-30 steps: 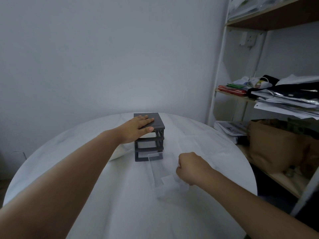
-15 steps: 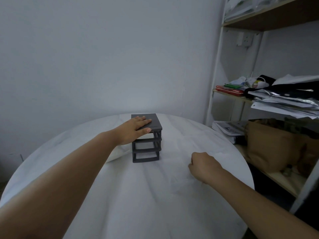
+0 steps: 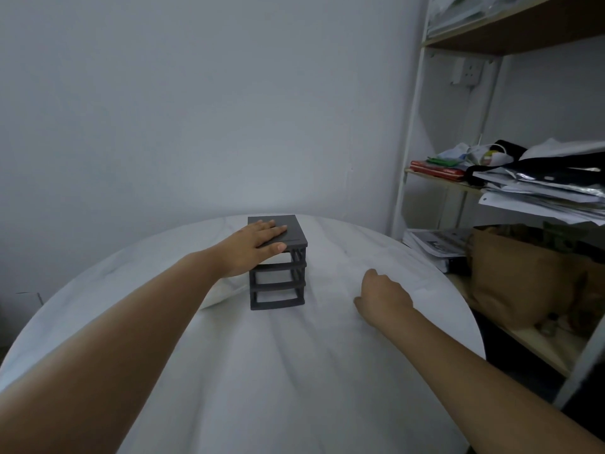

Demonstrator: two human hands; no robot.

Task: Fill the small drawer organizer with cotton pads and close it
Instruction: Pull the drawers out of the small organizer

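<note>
Both hands are on the bench: the left hand [image 3: 258, 239] lies flat and open, palm down, on the top plate of the small drawer organizer [image 3: 277, 263], thumb hooked over its front edge; the right hand [image 3: 381, 294] rests on the white covering well to the right of it, fingers curled under. Whether it holds anything I cannot tell, since the fingers hide whatever may lie beneath.

The organizer stands upright near the middle of the round bench [image 3: 425, 276], toward the wall. Its three bays look like empty dark frames; no drawer shows in them, and no clear drawer can be made out on the pale covering either. A pale packet [image 3: 222, 293] peeks out just left of the frame under the left forearm; it may be the cotton pads, but that is a guess.

Risks, as I judge them: the frame is light and tall for its footprint, so if the left hand lifts away while a drawer is pushed in, it could slide or tip backward. A transparent drawer on white cloth is easy to miss or knock. Overfilled pads could catch on the bay's upper rail and stop the drawer from closing fully.
</note>
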